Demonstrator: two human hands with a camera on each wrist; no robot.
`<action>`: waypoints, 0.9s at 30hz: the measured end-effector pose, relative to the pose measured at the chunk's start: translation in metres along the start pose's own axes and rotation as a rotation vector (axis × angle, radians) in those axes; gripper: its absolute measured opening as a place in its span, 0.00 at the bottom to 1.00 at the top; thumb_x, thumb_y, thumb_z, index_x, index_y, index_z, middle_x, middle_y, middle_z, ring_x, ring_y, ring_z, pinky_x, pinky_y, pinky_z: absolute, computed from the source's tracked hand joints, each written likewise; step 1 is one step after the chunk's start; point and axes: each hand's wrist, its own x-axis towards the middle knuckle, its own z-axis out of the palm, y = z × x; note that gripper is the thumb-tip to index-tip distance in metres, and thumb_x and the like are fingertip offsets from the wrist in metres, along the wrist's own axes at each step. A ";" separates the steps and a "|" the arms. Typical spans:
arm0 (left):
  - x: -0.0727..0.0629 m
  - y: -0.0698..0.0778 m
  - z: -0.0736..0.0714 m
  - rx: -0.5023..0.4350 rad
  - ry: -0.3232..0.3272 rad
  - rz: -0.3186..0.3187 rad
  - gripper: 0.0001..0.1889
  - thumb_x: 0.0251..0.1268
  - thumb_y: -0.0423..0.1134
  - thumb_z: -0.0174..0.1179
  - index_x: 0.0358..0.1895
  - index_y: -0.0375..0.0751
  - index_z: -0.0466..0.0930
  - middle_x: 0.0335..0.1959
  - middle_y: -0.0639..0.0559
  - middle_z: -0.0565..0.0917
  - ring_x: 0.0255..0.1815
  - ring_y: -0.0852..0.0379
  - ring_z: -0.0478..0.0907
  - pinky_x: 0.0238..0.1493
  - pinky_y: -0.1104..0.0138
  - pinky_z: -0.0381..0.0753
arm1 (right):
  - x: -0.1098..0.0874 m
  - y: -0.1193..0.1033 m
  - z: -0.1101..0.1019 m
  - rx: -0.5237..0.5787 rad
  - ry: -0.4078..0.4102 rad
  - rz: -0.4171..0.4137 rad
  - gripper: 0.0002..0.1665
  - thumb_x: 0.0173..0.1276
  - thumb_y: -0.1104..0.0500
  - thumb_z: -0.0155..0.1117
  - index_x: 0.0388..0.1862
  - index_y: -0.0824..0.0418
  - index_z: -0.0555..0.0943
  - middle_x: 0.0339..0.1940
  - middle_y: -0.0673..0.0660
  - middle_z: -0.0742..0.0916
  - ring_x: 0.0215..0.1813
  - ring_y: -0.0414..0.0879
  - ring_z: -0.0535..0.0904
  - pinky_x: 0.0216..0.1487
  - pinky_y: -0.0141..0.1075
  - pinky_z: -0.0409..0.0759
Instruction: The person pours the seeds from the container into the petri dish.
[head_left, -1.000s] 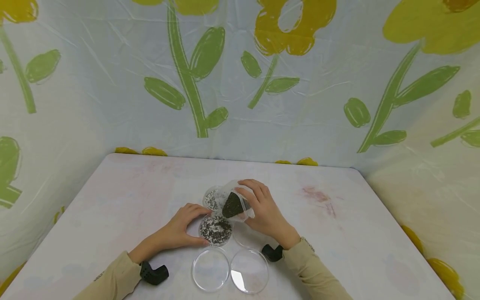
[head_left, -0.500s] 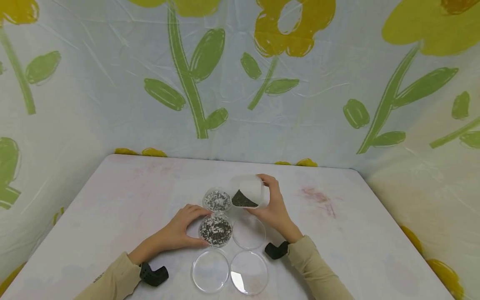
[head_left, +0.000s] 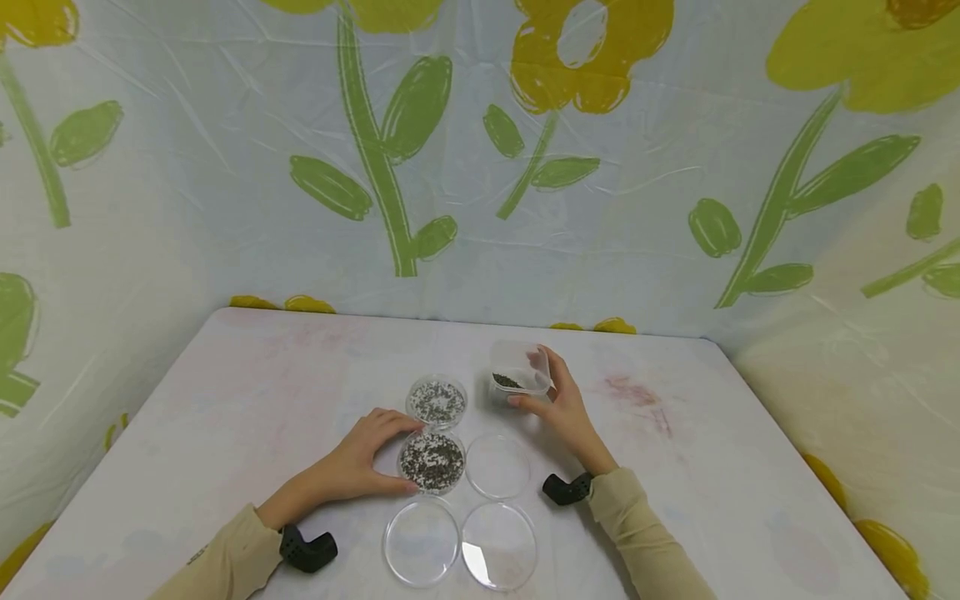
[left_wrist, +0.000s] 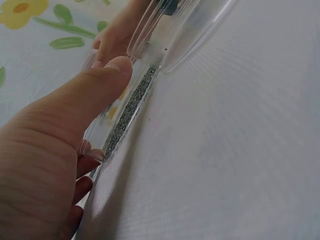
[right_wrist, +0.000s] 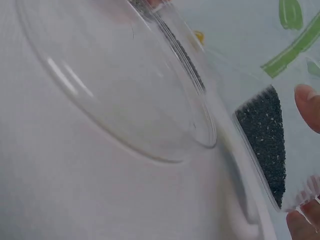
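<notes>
My left hand (head_left: 369, 458) grips a clear petri dish (head_left: 432, 462) between thumb and fingers; dark granules lie patchily over its bottom. In the left wrist view the thumb sits on the dish's upper edge, above a thin dark layer (left_wrist: 131, 107). With my right hand (head_left: 568, 414) I hold a translucent plastic tub (head_left: 519, 357) by its side, tilted toward me, to the right of the far dish. Dark granules (right_wrist: 262, 142) are heaped against one side of the tub. Just behind the gripped dish stands another petri dish (head_left: 437, 402), thinly scattered with granules.
Three clear round dish parts lie on the white table (head_left: 225, 433): one right of the gripped dish (head_left: 498, 467), and two nearer me, a left one (head_left: 422, 542) and a right one (head_left: 499, 546). A flowered curtain (head_left: 480, 250) surrounds the table.
My right hand has drawn the tub rightward, from over the dishes to beside the far one, and brought it more upright. My left hand stays on its dish.
</notes>
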 end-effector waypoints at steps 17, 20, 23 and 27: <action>0.000 -0.003 0.002 -0.003 0.001 0.007 0.43 0.46 0.64 0.73 0.67 0.50 0.74 0.62 0.61 0.75 0.63 0.57 0.67 0.64 0.46 0.66 | 0.001 -0.005 -0.010 0.070 -0.103 0.099 0.53 0.64 0.70 0.69 0.79 0.68 0.47 0.76 0.72 0.60 0.72 0.69 0.60 0.51 0.26 0.77; 0.000 -0.003 0.001 -0.005 -0.003 0.004 0.43 0.46 0.64 0.73 0.67 0.51 0.73 0.62 0.61 0.75 0.63 0.57 0.67 0.64 0.46 0.65 | 0.002 0.007 -0.011 0.081 -0.095 0.104 0.53 0.65 0.69 0.69 0.80 0.66 0.47 0.77 0.71 0.60 0.72 0.68 0.62 0.52 0.26 0.77; 0.001 -0.003 0.001 -0.008 -0.010 -0.004 0.43 0.46 0.64 0.73 0.67 0.51 0.73 0.63 0.61 0.74 0.64 0.57 0.67 0.65 0.46 0.65 | 0.001 0.018 -0.012 0.079 -0.084 0.100 0.53 0.65 0.67 0.70 0.80 0.63 0.48 0.77 0.68 0.61 0.74 0.64 0.61 0.62 0.35 0.74; 0.001 -0.002 0.001 -0.009 -0.014 -0.008 0.43 0.47 0.64 0.73 0.67 0.49 0.73 0.63 0.59 0.75 0.64 0.56 0.67 0.64 0.45 0.65 | -0.004 0.024 -0.012 0.090 -0.072 0.078 0.54 0.64 0.64 0.72 0.80 0.61 0.48 0.77 0.64 0.62 0.77 0.57 0.57 0.74 0.46 0.58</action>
